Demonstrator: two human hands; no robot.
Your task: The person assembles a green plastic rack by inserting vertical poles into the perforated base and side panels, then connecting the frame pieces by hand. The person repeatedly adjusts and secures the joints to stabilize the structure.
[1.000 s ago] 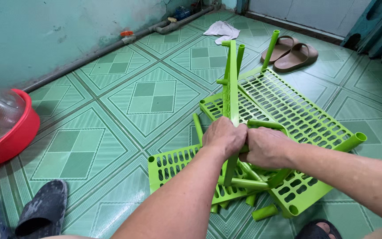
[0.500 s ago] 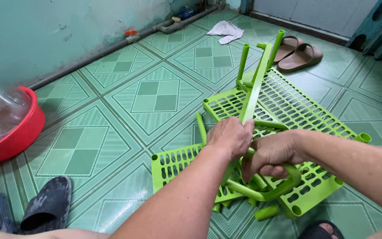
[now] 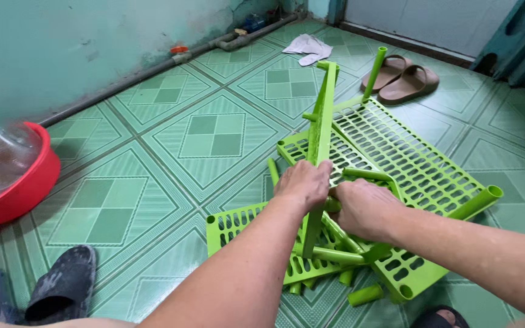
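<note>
- Our left hand (image 3: 304, 182) is clamped around an upright green plastic frame piece (image 3: 322, 127), low on its length, with the fingers wrapped over its front edge.
- That frame piece stands nearly vertical on its narrow edge. Its long axis runs from the heap of parts beneath our hands up and slightly away from us, and its top end points toward the far wall.
- Our right hand (image 3: 364, 209) is closed over green tubes just beside the left hand; the two hands almost touch. We cannot tell exactly which tube it grips, since the fingers curl out of sight underneath.
- Beneath the hands lies a slotted green shelf panel (image 3: 408, 158) flat on the tiled floor (image 3: 171, 152), its long axis slanting from near left to far right. A second slotted panel (image 3: 244, 222) lies nearer to us, partly under the tubes.
- Short green tubes stick up from the far panel's corners: one (image 3: 374, 71) at the far end, another (image 3: 476, 202) at the right.
- A loose tube (image 3: 364, 294) lies on the floor by the near edge.
- Well apart from the hands: a red basin (image 3: 28, 185) with a clear bottle (image 3: 1, 146) at left, brown sandals (image 3: 405, 79) beyond, a white cloth (image 3: 308, 45), and a dark slipper (image 3: 62, 282) near us.
</note>
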